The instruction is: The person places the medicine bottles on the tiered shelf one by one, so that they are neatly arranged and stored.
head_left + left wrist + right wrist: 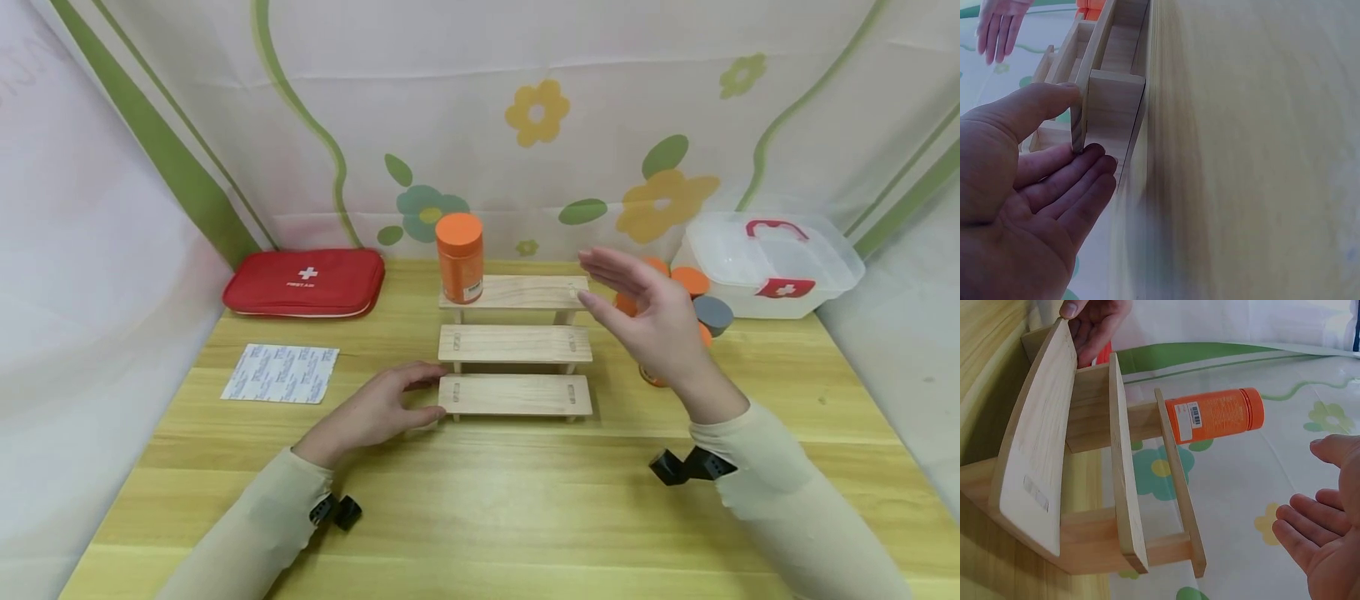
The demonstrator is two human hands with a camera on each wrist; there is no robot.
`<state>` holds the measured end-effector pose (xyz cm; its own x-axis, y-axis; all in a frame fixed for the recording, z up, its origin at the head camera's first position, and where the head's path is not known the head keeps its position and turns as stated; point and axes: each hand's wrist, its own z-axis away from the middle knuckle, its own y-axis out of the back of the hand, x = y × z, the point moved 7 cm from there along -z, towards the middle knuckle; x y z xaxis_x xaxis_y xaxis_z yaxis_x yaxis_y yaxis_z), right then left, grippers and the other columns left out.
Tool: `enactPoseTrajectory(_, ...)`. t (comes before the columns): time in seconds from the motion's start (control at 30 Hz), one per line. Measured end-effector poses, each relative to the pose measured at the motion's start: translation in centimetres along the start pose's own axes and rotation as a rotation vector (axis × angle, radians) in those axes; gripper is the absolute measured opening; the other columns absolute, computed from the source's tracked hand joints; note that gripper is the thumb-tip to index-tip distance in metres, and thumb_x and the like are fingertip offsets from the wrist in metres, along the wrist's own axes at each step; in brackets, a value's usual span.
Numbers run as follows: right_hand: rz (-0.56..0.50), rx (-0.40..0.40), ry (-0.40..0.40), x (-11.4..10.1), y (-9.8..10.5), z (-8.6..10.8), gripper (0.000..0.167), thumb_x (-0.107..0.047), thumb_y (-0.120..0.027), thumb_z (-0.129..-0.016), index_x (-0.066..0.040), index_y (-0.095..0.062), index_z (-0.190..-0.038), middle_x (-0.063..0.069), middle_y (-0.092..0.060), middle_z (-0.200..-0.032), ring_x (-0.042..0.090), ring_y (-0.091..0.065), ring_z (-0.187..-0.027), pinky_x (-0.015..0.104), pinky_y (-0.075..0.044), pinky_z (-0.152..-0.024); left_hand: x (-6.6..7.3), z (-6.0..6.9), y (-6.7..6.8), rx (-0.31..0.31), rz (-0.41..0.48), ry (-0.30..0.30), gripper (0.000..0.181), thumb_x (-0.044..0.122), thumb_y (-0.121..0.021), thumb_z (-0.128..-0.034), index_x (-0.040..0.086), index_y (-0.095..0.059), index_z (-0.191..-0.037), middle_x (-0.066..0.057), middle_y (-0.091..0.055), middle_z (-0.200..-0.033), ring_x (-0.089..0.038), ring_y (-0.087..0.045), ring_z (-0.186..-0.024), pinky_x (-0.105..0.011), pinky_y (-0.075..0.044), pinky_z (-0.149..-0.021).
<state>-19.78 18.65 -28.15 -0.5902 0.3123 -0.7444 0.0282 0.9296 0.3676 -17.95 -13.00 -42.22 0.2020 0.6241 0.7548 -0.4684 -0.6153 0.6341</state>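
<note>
3-step rack (515,344), long axis left-right, lies between left hand (381,408), nearer, pinching its left end, and right hand (652,315), empty, thumb and fingers apart.

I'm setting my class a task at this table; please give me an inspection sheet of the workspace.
Surface: wood-grain table.
Job's things: three-step wooden stand; orange jar upright on the top step, left end; more jars right of the stand, partly hidden.
Clutter: red first-aid pouch, printed sheet, white lidded box.
Grips: left grip holds the bottom step by its left end; right grip raised near the top step's right end, holding nothing.
Cables: nothing seen.
Surroundings: flowered cloth behind.
</note>
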Motion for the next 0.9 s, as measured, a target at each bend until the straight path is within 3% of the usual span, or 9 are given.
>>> enactPoseTrajectory(0.2, 0.009, 0.024, -0.029, 0.3, 1.3, 0.8, 0.053, 0.016, -0.075, -0.091, 0.004, -0.065, -0.142, 0.021, -0.071, -0.140, 0.007, -0.069, -0.129, 0.018, -0.055, -0.108, 0.1, 0.0, 0.1, -0.001, -0.003, -0.008, 0.060, 0.025, -0.082, -0.0977, 0.010, -0.061, -0.152, -0.011, -0.062, -0.155, -0.033, -0.058, -0.145, -0.056, -0.045, -0.124)
enactPoseTrajectory(0.47, -0.106, 0.065, -0.048, 1.0, 2.6, 1.7, 0.051, 0.021, -0.072, -0.089, 0.010, -0.065, -0.138, 0.005, -0.076, -0.134, 0.012, -0.072, -0.126, 0.017, -0.059, -0.101, 0.1, 0.0, 0.1, -0.006, 0.006, -0.017, 0.059, 0.024, -0.082, -0.0976, 0.012, -0.061, -0.152, -0.009, -0.063, -0.154, -0.031, -0.058, -0.145, -0.056, -0.046, -0.123)
enactPoseTrajectory(0.9, -0.035, 0.072, -0.077, 1.6, 4.8, 3.7, 0.048, 0.016, -0.073, -0.093, 0.009, -0.064, -0.140, 0.004, -0.075, -0.136, 0.010, -0.071, -0.126, 0.017, -0.055, -0.108, 0.1, -0.1, 0.2, -0.007, 0.007, -0.029, 0.059, 0.023, -0.082, -0.0970, 0.010, -0.062, -0.151, -0.010, -0.064, -0.153, -0.031, -0.059, -0.143, -0.055, -0.047, -0.123)
